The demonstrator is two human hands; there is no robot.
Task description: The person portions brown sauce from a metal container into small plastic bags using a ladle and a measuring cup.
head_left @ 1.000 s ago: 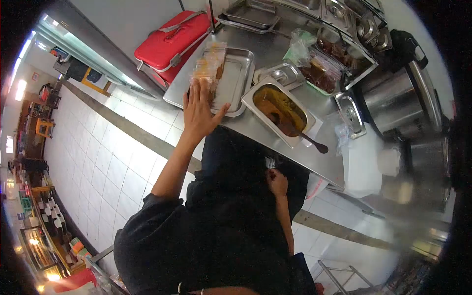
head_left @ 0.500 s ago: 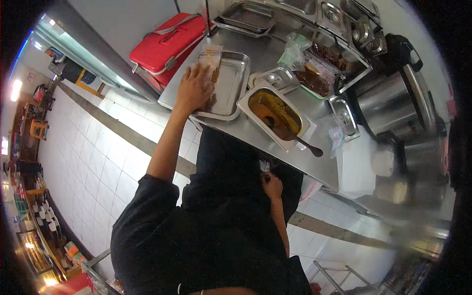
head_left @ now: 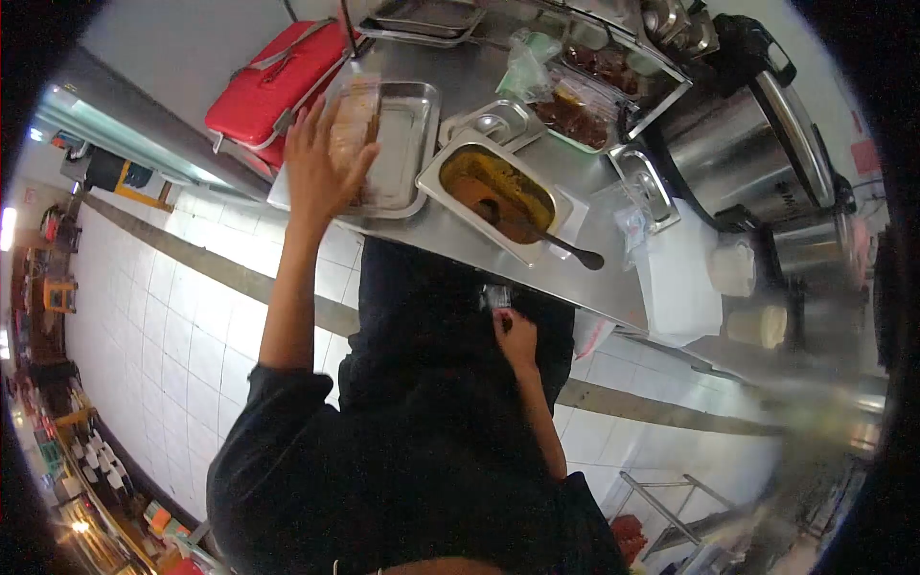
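My left hand [head_left: 321,168] is open, fingers spread, at the left side of a shallow metal tray [head_left: 431,115]. Beside its fingers a clear plastic packet [head_left: 356,113] with brownish contents lies over the tray's left part, slightly blurred. Low in front of my body, below the counter edge, my right hand [head_left: 517,335] is closed around a small clear and whitish thing [head_left: 495,297] that I cannot make out. Between the hands, on the counter, a deep metal pan [head_left: 441,199] holds yellow-brown sauce, with a dark spoon [head_left: 585,257] resting in it and its handle over the rim.
A red cooler box [head_left: 264,101] stands behind the tray on the left. Metal lids [head_left: 503,122] and a container of dark red food [head_left: 580,120] lie behind the pan. Large steel pots [head_left: 747,153] and white paper [head_left: 676,278] are on the right.
The view has shifted, so the counter appears further left. My left hand's fingers have spread wider, with the thumb apart, beside the packet. My right hand stays low and closed.
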